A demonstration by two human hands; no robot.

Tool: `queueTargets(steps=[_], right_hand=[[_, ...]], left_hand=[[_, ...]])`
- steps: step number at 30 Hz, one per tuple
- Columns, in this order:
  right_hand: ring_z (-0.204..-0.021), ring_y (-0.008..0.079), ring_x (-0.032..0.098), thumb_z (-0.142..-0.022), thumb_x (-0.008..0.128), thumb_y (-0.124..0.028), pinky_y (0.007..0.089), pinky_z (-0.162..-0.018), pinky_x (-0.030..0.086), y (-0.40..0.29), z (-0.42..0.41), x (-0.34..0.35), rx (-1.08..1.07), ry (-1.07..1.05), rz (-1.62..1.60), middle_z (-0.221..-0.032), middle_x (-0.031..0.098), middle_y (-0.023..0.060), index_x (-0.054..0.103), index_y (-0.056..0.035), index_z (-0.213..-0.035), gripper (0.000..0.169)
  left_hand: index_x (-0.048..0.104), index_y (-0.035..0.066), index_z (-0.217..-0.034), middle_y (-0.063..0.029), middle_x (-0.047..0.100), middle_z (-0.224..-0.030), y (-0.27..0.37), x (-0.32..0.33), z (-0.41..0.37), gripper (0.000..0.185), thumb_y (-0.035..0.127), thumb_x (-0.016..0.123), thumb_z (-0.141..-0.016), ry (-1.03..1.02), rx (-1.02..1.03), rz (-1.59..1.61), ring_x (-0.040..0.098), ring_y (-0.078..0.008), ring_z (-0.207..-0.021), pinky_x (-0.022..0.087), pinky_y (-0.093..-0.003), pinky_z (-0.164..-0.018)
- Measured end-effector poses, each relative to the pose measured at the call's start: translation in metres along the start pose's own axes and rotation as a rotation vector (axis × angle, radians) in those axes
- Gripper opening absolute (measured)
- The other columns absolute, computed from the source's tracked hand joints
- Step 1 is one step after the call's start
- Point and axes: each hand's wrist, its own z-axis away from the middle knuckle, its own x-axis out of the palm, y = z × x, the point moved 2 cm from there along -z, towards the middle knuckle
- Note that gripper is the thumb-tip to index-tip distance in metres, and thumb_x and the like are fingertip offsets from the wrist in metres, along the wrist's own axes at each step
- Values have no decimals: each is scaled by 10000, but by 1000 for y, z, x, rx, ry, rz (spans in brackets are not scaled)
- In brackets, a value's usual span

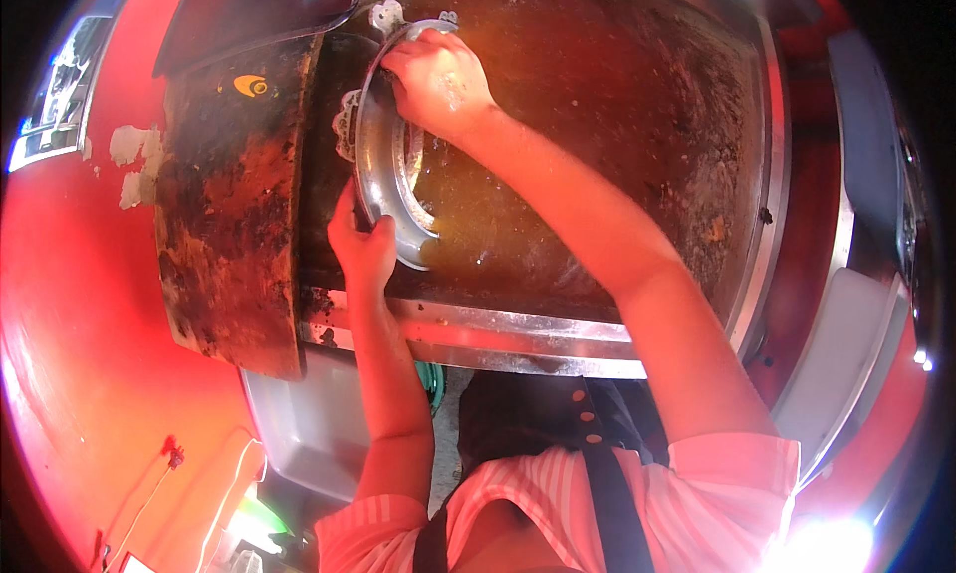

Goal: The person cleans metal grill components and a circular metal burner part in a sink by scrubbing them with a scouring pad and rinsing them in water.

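A shiny round metal ring (pixel 385 177) with an open middle stands tilted in a wide metal basin of brownish liquid (pixel 582 162), its lower right edge dipping into the liquid. My left hand (pixel 364 244) grips the ring's lower left rim, thumb on the inner face. At the ring's top, my right hand (pixel 437 76) is closed over the rim; wet suds show on the back of this hand. A pale scalloped metal piece (pixel 346 125) shows behind the ring's left side, and another (pixel 387 14) by its top. What they belong to is partly hidden.
A stained board (pixel 231 222) lies across the basin's left end, beside a red wall (pixel 82 274). A dark tray (pixel 261 13) is at the upper left. The basin's metal front edge (pixel 523 334) runs before me. Below is a pale plastic tub (pixel 306 416); another pale container (pixel 840 341) is at right.
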Motion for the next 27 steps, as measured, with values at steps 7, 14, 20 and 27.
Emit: queueTargets(steps=[7, 14, 20, 27], right_hand=[[-819, 319, 621, -676, 661, -233, 396, -756, 496, 17, 1, -1, 441, -42, 44, -847, 632, 154, 649, -28, -850, 269], [-827, 201, 619, -790, 675, -278, 318, -706, 505, -6, 54, 14, 1106, -450, -1715, -919, 637, 80, 574, -20, -1054, 383], [-1018, 194, 563, -738, 735, -273, 319, -870, 440, -23, 70, 25, 982, -451, -1518, -1123, 583, 141, 505, 43, -1179, 590], [-810, 215, 631, -674, 749, -270, 324, -760, 484, -35, 101, 31, 858, -382, -1084, -897, 654, 148, 611, 1, -1024, 464]], left_hand=[[466, -58, -1202, -127, 575, -1077, -1, 0, -3, 544, -84, 463, -659, -8, -37, 20, 556, -168, -983, 416, -271, -865], [429, -56, -1226, -123, 566, -1083, -8, -9, -2, 561, -77, 487, -668, -72, -18, -21, 554, -173, -979, 417, -277, -866], [394, -49, -1262, -125, 525, -1156, -9, -14, 5, 623, 5, 589, -673, -184, -140, 107, 504, -186, -1066, 375, -296, -924], [415, -43, -1254, -124, 506, -1202, 32, -11, -13, 553, 120, 634, -774, -147, -116, 341, 482, -186, -1098, 357, -305, -947]])
